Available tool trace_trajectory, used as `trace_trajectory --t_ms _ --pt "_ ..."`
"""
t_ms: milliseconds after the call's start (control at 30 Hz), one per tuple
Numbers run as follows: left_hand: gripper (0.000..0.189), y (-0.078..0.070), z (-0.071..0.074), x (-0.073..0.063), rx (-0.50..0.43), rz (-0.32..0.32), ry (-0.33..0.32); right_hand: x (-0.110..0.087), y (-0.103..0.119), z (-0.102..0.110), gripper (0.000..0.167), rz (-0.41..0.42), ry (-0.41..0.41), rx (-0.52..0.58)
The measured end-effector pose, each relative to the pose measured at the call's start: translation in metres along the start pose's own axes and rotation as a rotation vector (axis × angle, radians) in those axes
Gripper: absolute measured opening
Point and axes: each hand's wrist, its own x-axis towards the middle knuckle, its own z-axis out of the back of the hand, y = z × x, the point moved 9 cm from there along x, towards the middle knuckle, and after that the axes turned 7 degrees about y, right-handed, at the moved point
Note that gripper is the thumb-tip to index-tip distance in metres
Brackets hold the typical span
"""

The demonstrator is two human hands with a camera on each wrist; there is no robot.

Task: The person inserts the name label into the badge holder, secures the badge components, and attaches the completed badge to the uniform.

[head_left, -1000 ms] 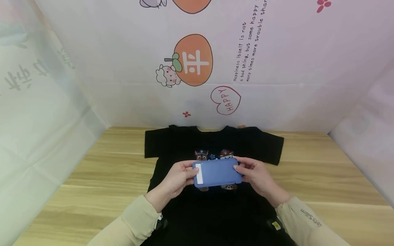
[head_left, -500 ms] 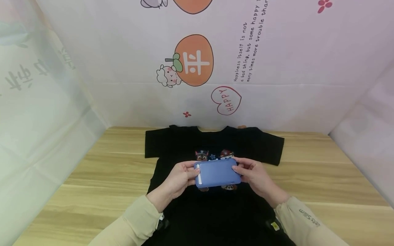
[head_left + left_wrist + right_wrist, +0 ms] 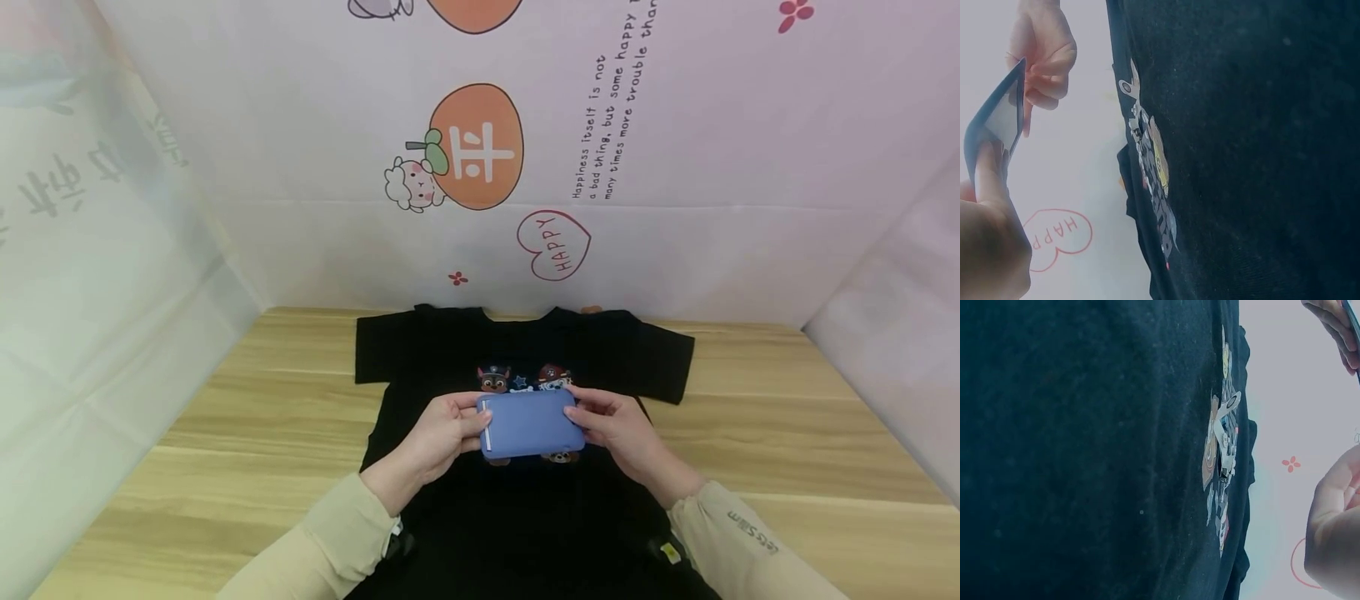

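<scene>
A flat blue rectangular case (image 3: 527, 425) is held level by both hands over the black T-shirt (image 3: 517, 517). My left hand (image 3: 442, 433) pinches its left end, thumb on top beside a thin white strip. At the other end my right hand (image 3: 622, 433) grips the case, with the thumb on its upper face. In the left wrist view the case (image 3: 997, 115) appears edge-on, its underside pale and shiny, well apart from the shirt. Only a dark edge of the case (image 3: 1355, 328) shows in the right wrist view.
The T-shirt lies spread on a wood-grain table (image 3: 225, 433), sleeves out, cartoon dogs printed on its chest. Behind stands a white printed backdrop (image 3: 337, 250), with pale cloth sides (image 3: 112, 292) to left and right.
The case has become shorter from end to end, and its white strip has narrowed. Both hands have come slightly closer together, keeping their grips.
</scene>
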Motion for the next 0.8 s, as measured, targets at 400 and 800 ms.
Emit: trace_trajectory --t_ms 400,800 --pt "0.036 0.0007 -0.0023 0.003 -0.024 -0.008 0.014 0.0009 -0.002 -0.0042 0.053 -0.011 0.049 0.056" --pt "0.038 0.0029 -0.0031 0.0036 -0.025 -0.002 0.049 -0.0011 0.0027 -0.0063 0.031 0.033 0.065 0.119"
